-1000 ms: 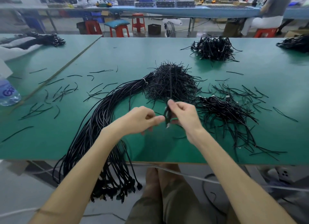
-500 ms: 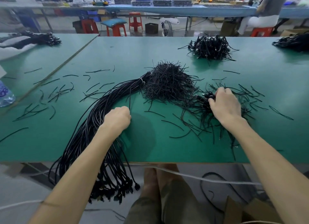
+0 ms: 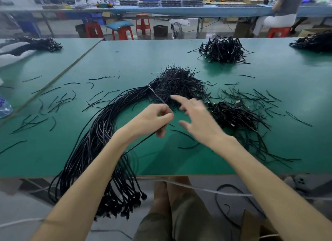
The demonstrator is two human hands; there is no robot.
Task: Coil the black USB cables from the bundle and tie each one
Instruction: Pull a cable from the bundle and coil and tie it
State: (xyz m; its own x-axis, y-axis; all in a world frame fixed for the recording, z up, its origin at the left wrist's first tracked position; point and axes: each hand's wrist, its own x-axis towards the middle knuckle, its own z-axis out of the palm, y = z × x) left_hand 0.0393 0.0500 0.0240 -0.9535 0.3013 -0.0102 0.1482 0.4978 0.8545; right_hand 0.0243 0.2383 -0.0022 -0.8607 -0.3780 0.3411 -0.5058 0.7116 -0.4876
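Note:
A thick bundle of black USB cables (image 3: 100, 133) curves across the green table (image 3: 136, 61) and hangs over its front edge, connectors dangling. My left hand (image 3: 154, 119) is pinched on a single black cable (image 3: 140, 143) drawn out of the bundle; the cable runs taut from my fingers back toward the bundle's tied neck. My right hand (image 3: 195, 118) hovers just right of it, fingers spread, blurred, holding nothing. A dense heap of black twist ties (image 3: 179, 82) lies behind my hands. Coiled, tied cables (image 3: 231, 113) are piled to the right.
Loose ties (image 3: 59, 100) are scattered over the table's left and right. A second pile of tied cables (image 3: 222, 50) sits at the back, another (image 3: 314, 41) at far right. A water bottle (image 3: 4, 106) stands at the left edge. Red stools and a seated person are beyond.
My right hand left the pile of coiled cables on the right and swung back to the middle. My left hand rose off the bundle, pulling one cable out with it.

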